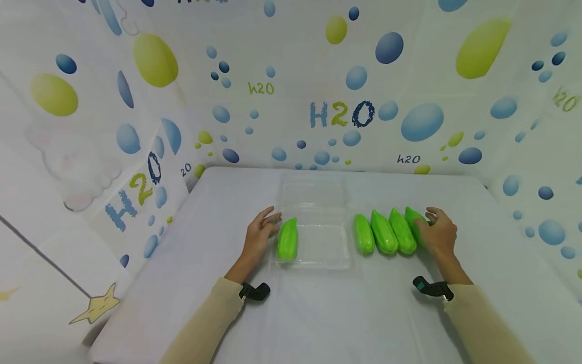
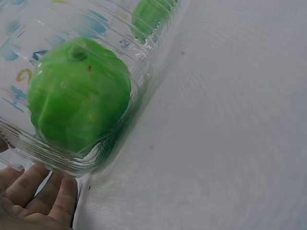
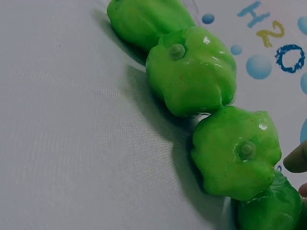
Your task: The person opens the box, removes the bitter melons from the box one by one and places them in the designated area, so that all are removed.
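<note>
My left hand (image 1: 260,235) is at the left side of a clear plastic tray (image 1: 323,245). Its relaxed fingers (image 2: 62,199) lie by the outside of the tray wall in the left wrist view. Inside the tray's left end lies one bright green gourd (image 1: 287,240), pointed at its far end. My right hand (image 1: 440,233) is over the rightmost gourd (image 1: 413,220) of a row, its thumb above that gourd and its fingers loosely bent. The right wrist view shows only fingertips (image 3: 297,159) close to this gourd; their contact is hard to tell.
Three more green gourds, the left (image 1: 364,234), the middle (image 1: 383,232) and the right (image 1: 402,231), lie side by side right of the tray. The tray's clear lid (image 1: 312,192) lies folded back behind it. White cloth covers the table (image 1: 327,313); patterned curtains (image 1: 291,65) surround it.
</note>
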Motion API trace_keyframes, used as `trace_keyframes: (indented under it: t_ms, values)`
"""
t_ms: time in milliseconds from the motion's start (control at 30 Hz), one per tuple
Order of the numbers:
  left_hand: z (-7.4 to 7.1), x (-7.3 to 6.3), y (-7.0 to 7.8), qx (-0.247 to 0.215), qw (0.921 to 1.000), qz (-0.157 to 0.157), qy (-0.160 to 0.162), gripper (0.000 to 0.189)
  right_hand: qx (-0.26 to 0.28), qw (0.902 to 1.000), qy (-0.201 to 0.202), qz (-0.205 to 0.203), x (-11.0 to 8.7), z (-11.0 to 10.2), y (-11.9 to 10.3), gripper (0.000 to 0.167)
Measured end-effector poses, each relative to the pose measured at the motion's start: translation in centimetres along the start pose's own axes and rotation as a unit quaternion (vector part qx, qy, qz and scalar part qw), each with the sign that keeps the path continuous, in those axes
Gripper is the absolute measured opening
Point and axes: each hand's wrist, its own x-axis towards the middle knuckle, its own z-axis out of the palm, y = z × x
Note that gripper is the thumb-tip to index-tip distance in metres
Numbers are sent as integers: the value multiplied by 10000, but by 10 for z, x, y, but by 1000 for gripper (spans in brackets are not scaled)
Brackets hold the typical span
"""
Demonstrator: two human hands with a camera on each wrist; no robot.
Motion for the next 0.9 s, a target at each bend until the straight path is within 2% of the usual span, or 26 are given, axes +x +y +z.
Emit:
trace_keyframes:
  t_ms: [167,400,600,700,900]
  values:
    - [-2,-3,-3,-6,10000,-78,54,58,-97,9998,40,154,-5,4,-1,54]
    - [1,-6,-2,65,9997,-32,251,57,-207,9988,152,417,-7,0,-5,58]
    - [2,-7,-1,140,9994,35,330,57,-12,9964,541,646,-11,2,-18,59]
    - [2,-6,-1,148,9993,39,335,57,291,9952,754,551,-15,7,-30,58]
    - [1,-3,-1,76,9996,65,263,57,673,9938,871,-146,-21,22,-59,53]
